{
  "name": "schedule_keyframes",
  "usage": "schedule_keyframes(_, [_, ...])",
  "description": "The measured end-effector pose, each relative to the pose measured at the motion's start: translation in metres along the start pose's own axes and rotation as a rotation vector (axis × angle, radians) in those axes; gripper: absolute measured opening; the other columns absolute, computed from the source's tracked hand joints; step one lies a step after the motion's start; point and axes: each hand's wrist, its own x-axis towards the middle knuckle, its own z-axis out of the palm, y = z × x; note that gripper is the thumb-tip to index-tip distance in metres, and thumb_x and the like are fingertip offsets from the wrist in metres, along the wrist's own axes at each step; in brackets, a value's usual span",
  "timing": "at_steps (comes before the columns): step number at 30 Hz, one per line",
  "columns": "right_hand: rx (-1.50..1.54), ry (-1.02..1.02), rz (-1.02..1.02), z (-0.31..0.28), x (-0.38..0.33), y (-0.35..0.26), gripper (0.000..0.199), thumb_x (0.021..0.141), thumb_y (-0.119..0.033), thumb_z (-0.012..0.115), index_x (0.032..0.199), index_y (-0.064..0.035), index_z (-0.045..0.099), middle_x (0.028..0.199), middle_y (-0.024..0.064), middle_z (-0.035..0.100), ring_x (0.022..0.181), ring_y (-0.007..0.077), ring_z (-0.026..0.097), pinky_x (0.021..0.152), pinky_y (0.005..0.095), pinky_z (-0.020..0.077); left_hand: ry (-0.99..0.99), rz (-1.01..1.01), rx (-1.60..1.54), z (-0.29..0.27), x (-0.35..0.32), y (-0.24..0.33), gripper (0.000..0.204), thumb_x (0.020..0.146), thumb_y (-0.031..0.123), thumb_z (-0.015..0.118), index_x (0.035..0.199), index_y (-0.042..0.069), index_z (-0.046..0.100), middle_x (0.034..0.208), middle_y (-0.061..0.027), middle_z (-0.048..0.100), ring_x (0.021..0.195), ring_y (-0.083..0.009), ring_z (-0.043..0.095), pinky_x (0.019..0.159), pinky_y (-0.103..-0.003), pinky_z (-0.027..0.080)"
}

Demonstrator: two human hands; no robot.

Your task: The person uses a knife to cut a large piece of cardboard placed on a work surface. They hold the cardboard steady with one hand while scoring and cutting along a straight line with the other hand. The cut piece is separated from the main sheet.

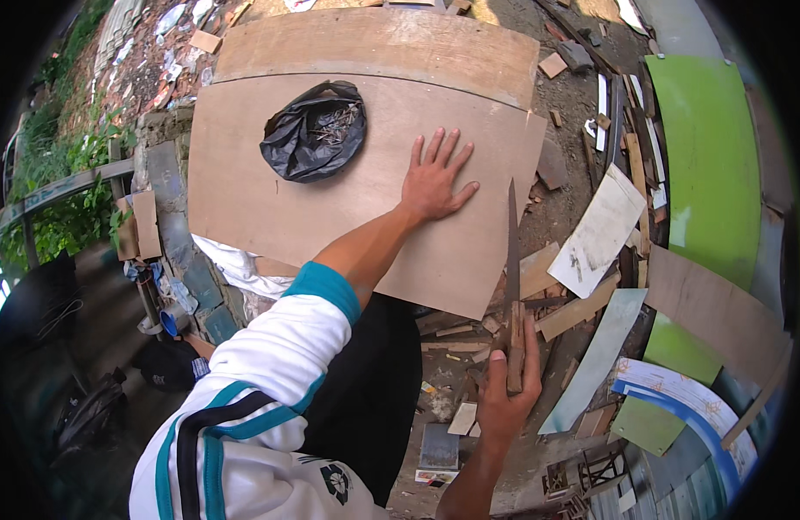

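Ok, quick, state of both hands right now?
Left hand: open, palm down on the board.
Right hand: closed, holding the saw by its handle.

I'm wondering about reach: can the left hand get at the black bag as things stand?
Probably yes: the left hand rests on the same brown board as the black bag, with only bare board between them.

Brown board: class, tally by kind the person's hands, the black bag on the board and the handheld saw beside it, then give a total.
Hands: 2 (left hand flat on the brown board, right hand holding the saw)
Black bag: 1
Saw: 1
Total: 4
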Motion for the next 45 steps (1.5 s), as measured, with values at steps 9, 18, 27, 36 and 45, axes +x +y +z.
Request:
schedule_keyframes(9, [-0.03,-0.025,0.056,0.046,0.162,0.007,0.048,0.089,-0.007,0.059,0.136,0.0032,0.057,0.128,0.0228,0.065,0.119,0.0299,0.063,0.103,0.0367,0.0452,-0.095,-0.044,-0.005,0.002,0.006,0.006,0.075,0.092,0.059,0.056,0.156,0.025,0.036,0.166,-0.008,0.023,0.154,-0.0301,0.015,0.123,-0.056,0.006])
schedule_keyframes(18, [-0.179,-0.049,0.02,0.052,0.152,-0.042,0.049,0.09,-0.009,0.06,0.136,0.0058,0.055,0.126,0.0267,0.065,0.117,0.035,0.065,0.101,0.0393,0.047,-0.185,-0.062,0.015,-0.001,0.006,-0.002,0.077,0.092,0.058,0.056,0.157,0.024,0.034,0.165,-0.0109,0.022,0.153,-0.0327,0.013,0.122,-0.057,0.005])
schedule_keyframes(27, [-0.132,-0.047,0.084,0.012,0.053,-0.092,0.051,0.091,-0.004,0.06,0.14,0.0054,0.052,0.129,0.0247,0.064,0.12,0.0245,0.061,0.102,0.0343,0.0454,-0.06,-0.191,-0.029,-0.001,0.03,0.018,0.065,0.089,0.052,0.064,0.143,0.018,0.048,0.151,-0.011,0.037,0.146,-0.0308,0.026,0.118,-0.057,0.011])
schedule_keyframes(36, [-0.161,-0.074,0.119,0.014,0.069,-0.111,0.053,0.091,-0.003,0.06,0.143,0.0014,0.051,0.13,0.0261,0.063,0.123,0.0293,0.062,0.101,0.0349,0.0468,-0.234,0.2,0.097,0.011,0.125,0.018,0.059,0.102,0.053,0.04,0.158,0.037,0.029,0.168,-0.0038,0.018,0.155,-0.0307,0.012,0.122,-0.059,0.005])
schedule_keyframes(45, [-0.133,-0.12,0.2,0.008,0.088,-0.12,0.054,0.091,-0.004,0.057,0.143,0.0007,0.049,0.125,0.0293,0.064,0.114,0.041,0.065,0.094,0.0388,0.0517,-0.258,0.197,0.115,0.009,0.129,0.022,0.057,0.102,0.053,0.041,0.156,0.037,0.033,0.167,-0.003,0.02,0.155,-0.0308,0.012,0.122,-0.059,0.005])
